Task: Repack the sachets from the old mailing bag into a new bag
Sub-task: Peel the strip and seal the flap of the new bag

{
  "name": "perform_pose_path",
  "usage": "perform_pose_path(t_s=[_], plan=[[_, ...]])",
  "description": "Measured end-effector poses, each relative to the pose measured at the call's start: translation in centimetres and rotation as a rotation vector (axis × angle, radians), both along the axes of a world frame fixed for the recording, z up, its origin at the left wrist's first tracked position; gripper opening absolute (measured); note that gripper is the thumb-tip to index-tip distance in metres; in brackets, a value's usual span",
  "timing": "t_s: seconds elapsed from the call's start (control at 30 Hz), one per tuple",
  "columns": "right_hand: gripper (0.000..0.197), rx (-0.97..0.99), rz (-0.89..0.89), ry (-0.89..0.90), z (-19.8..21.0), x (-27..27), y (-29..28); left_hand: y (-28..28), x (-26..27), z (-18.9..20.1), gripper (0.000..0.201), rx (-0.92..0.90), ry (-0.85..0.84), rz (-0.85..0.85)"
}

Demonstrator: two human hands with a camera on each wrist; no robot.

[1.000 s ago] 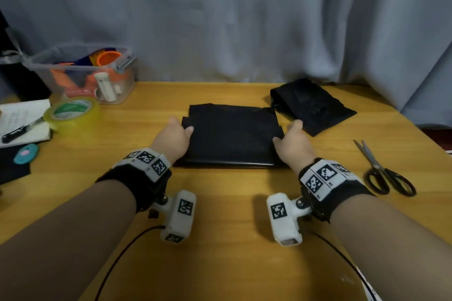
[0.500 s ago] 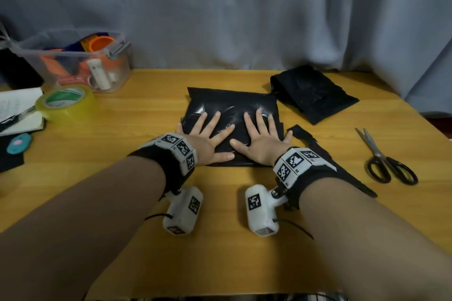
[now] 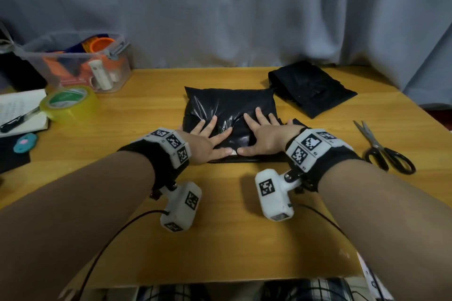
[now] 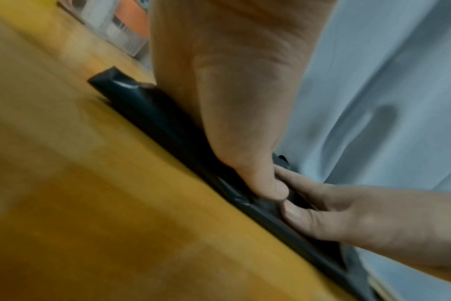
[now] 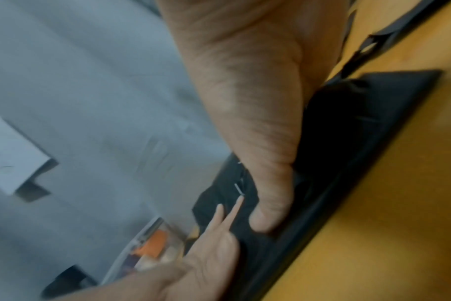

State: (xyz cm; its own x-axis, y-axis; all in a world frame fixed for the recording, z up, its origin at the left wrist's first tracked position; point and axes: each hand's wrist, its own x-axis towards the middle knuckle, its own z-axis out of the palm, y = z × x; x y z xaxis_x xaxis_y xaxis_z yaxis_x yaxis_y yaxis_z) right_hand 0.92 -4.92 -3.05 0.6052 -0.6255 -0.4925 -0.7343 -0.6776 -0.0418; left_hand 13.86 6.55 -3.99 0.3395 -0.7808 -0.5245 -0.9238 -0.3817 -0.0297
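A filled black mailing bag (image 3: 227, 102) lies flat in the middle of the wooden table (image 3: 220, 239). My left hand (image 3: 208, 138) and my right hand (image 3: 263, 135) press on its near half, fingers straight and spread, thumbs almost touching at the bag's front edge. The left wrist view shows my left thumb beside my right thumb on the bag's edge (image 4: 168, 130). In the right wrist view the bag (image 5: 348, 130) shows as a dark slab under my palm. A second, crumpled black bag (image 3: 310, 88) lies at the back right. No sachets are visible.
Black-handled scissors (image 3: 384, 149) lie at the right. A clear plastic bin (image 3: 80, 63) of supplies stands back left, with a yellow-green tape roll (image 3: 69, 102), a notebook with pen (image 3: 17, 115) and a small teal object (image 3: 24, 142) near it. A grey curtain hangs behind.
A second ago my hands gripped the bag's left and right sides. They moved onto its top and spread flat; since half a second ago the thumbs have drawn closer together.
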Motion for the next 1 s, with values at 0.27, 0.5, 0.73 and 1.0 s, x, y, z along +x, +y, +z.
perform_pose_path(t_s=[0.27, 0.5, 0.73, 1.0], plan=[[0.069, 0.034, 0.001, 0.006, -0.8, -1.6, 1.0, 1.2, -0.8, 0.4, 0.056, 0.073, 0.005, -0.071], [0.079, -0.093, 0.032, 0.088, -0.2, -2.5, 0.1, 3.4, 0.3, 1.4, 0.058, 0.192, 0.119, -0.059], [0.079, -0.307, 0.079, -0.165, 2.0, -0.1, 0.2, 3.6, -3.3, 4.9, 0.056, 0.166, 0.181, -0.171], [0.077, 0.005, 0.036, -0.376, 0.8, 1.2, 4.7, 0.3, 4.7, 3.9, 0.049, -0.349, -0.016, 0.146]])
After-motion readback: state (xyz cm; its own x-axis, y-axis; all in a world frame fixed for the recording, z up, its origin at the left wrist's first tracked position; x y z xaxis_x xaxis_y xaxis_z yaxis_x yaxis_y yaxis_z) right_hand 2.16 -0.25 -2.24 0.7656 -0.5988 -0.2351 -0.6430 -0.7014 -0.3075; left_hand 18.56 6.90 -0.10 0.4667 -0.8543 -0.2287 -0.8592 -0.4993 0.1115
